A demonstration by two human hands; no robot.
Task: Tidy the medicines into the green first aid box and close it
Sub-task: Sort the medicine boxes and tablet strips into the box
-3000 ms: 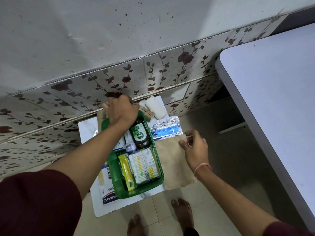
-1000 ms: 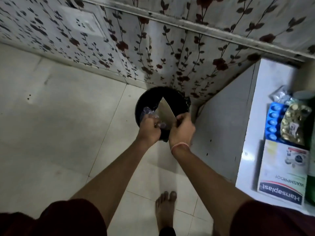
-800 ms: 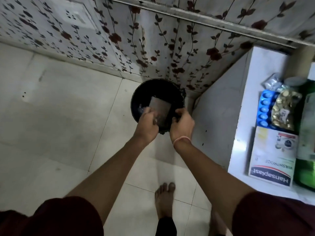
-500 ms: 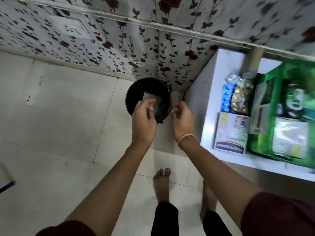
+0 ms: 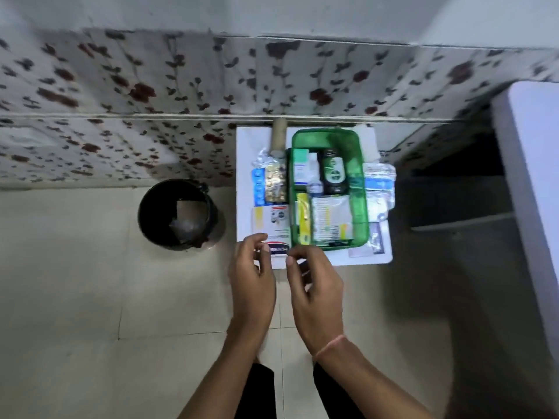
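The green first aid box [image 5: 360, 189] stands open on a small white table [image 5: 245, 182], holding a dark bottle [image 5: 332, 173], small cartons and a yellow tube [image 5: 303, 217]. To its left lie a plaster carton [image 5: 270, 220], a blue blister strip [image 5: 258, 189] and a gold pill pack [image 5: 275, 184]. Clear and blue packets [image 5: 378, 182] lie to its right. My left hand [image 5: 252, 279] and right hand [image 5: 314, 288] hover empty, fingers apart, just in front of the table's near edge.
A black bin [image 5: 178, 214] with a brown card and wrappers inside stands on the tiled floor left of the table. The flower-patterned wall [image 5: 181, 95] runs behind. A larger white table [image 5: 532, 182] is at the right.
Both hands let go of the brown card and wrappers into the bin. The view swung right from the bin to the table, and both hands came back empty to its front edge.
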